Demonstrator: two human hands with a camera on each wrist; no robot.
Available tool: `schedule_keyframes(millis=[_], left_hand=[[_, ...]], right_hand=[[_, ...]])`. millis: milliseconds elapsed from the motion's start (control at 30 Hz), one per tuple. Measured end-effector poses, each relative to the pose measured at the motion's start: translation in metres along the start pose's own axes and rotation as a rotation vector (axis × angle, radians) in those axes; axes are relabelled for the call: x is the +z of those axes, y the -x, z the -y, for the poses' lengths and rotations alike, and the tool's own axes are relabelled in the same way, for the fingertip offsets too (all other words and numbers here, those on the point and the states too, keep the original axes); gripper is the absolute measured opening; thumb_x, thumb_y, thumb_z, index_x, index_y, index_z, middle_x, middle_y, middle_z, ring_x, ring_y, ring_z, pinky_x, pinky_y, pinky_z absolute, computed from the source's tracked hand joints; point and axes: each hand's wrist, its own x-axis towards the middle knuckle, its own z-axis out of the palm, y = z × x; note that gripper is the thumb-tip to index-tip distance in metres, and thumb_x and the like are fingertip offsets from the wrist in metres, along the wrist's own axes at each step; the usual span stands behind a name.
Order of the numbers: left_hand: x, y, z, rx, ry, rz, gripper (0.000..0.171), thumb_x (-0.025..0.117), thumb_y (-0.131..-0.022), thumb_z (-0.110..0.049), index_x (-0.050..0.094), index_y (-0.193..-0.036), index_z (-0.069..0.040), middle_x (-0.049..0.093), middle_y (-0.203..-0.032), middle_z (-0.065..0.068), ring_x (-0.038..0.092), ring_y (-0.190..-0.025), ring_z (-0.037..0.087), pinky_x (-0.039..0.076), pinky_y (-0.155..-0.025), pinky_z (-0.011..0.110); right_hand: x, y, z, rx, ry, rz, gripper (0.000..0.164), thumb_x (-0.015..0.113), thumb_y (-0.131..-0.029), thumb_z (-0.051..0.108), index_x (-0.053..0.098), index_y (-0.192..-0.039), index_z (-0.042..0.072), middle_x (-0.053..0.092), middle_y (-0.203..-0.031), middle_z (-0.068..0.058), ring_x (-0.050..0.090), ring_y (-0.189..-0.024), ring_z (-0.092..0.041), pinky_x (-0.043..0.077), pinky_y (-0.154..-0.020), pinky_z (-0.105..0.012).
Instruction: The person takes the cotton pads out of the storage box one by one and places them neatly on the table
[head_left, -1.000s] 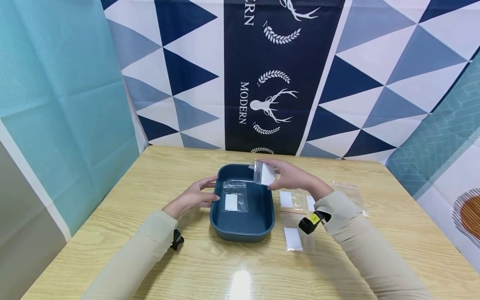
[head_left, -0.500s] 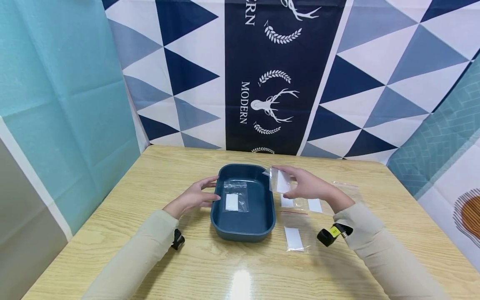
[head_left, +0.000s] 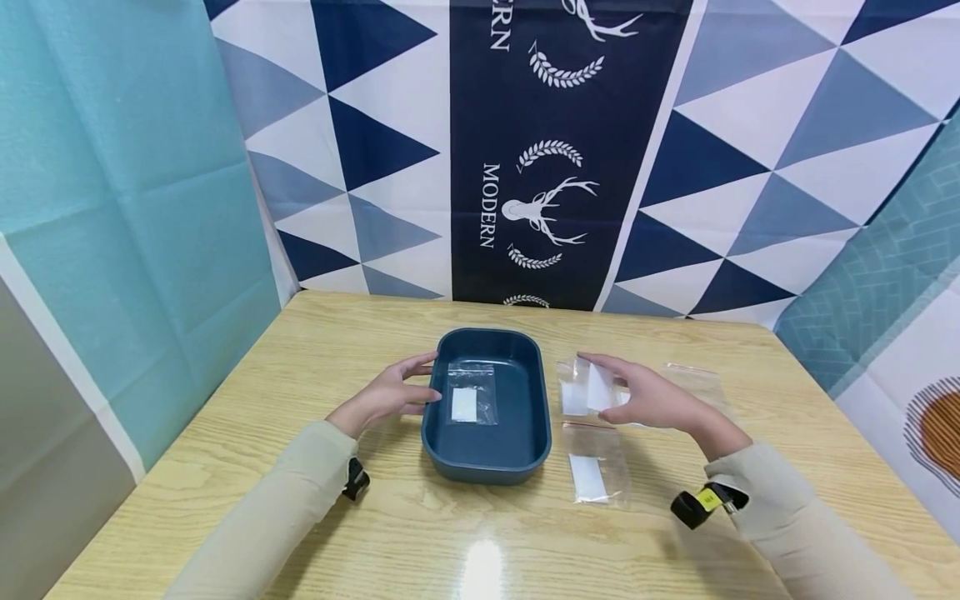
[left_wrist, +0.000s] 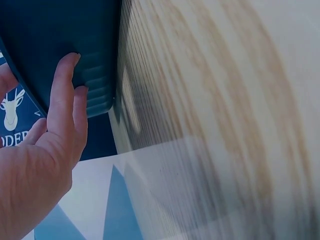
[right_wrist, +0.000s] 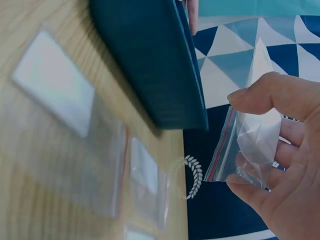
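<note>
A dark blue rectangular plastic basin [head_left: 486, 473] stands on the table. My left hand [head_left: 385, 393] holds its left rim, thumb over the edge and fingers against the outer wall [left_wrist: 97, 65] in the left wrist view. Inside the basin lies a clear zip bag [head_left: 480, 379] with a white card in it. To the right of the basin my right hand [head_left: 654, 398] pinches another zip bag [head_left: 597, 387] with a white card between thumb and fingers, held above the table. The right wrist view shows the red seal line of this held bag [right_wrist: 220, 150].
Below the right hand, zip bags with white cards [head_left: 573, 398] lie on the table, partly hidden. Nearer me is one more bag [head_left: 588, 477] with a red seal. A clear bag [head_left: 693, 377] lies farther right. Patterned cloth [head_left: 547, 200] hangs behind the wooden table [head_left: 352, 333].
My right hand has moved from over the basin's right edge, rightward and slightly toward me, with the bag still pinched. The left hand and the basin stay in place.
</note>
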Motion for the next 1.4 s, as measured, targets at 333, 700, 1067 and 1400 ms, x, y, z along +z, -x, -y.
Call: schedule_keyframes(millis=[333, 700, 1067, 1400], left_hand=[[0.001, -0.001, 0.001, -0.001, 0.001, -0.001, 0.074, 0.068, -0.081, 0.004, 0.035, -0.144, -0.016, 0.034, -0.140, 0.015, 0.060, -0.099, 0.026, 0.054, -0.079, 0.040], [0.000, -0.001, 0.000, 0.007, -0.014, 0.003, 0.074, 0.068, -0.081, 0.003, 0.035, -0.145, -0.016, 0.035, -0.139, 0.015, 0.061, -0.099, 0.026, 0.054, -0.079, 0.040], [-0.001, -0.002, -0.001, 0.003, 0.002, 0.006, 0.074, 0.067, -0.081, 0.004, 0.034, -0.145, -0.017, 0.034, -0.140, 0.015, 0.060, -0.100, 0.027, 0.053, -0.080, 0.040], [-0.002, -0.001, 0.000, 0.004, -0.007, 0.006, 0.075, 0.068, -0.081, 0.003, 0.034, -0.145, -0.017, 0.034, -0.140, 0.015, 0.060, -0.101, 0.027, 0.053, -0.080, 0.040]], right_hand=[[0.003, 0.030, -0.017, 0.041, -0.004, -0.036, 0.077, 0.075, -0.074, 0.008, 0.038, -0.141, 0.007, 0.040, -0.138, -0.021, 0.046, -0.104, -0.031, 0.045, -0.076, -0.040], [0.003, 0.061, -0.029, 0.087, 0.059, -0.072, 0.077, 0.079, -0.072, 0.009, 0.041, -0.138, 0.004, 0.048, -0.128, -0.024, 0.049, -0.105, -0.034, 0.046, -0.074, -0.039], [0.005, 0.084, -0.048, 0.090, 0.112, -0.074, 0.077, 0.078, -0.069, 0.005, 0.044, -0.138, 0.006, 0.051, -0.126, -0.025, 0.049, -0.107, -0.033, 0.046, -0.071, -0.029], [0.015, 0.093, -0.057, 0.109, 0.129, -0.028, 0.078, 0.080, -0.064, 0.005, 0.047, -0.135, 0.004, 0.051, -0.126, -0.024, 0.048, -0.108, -0.034, 0.045, -0.073, -0.028]])
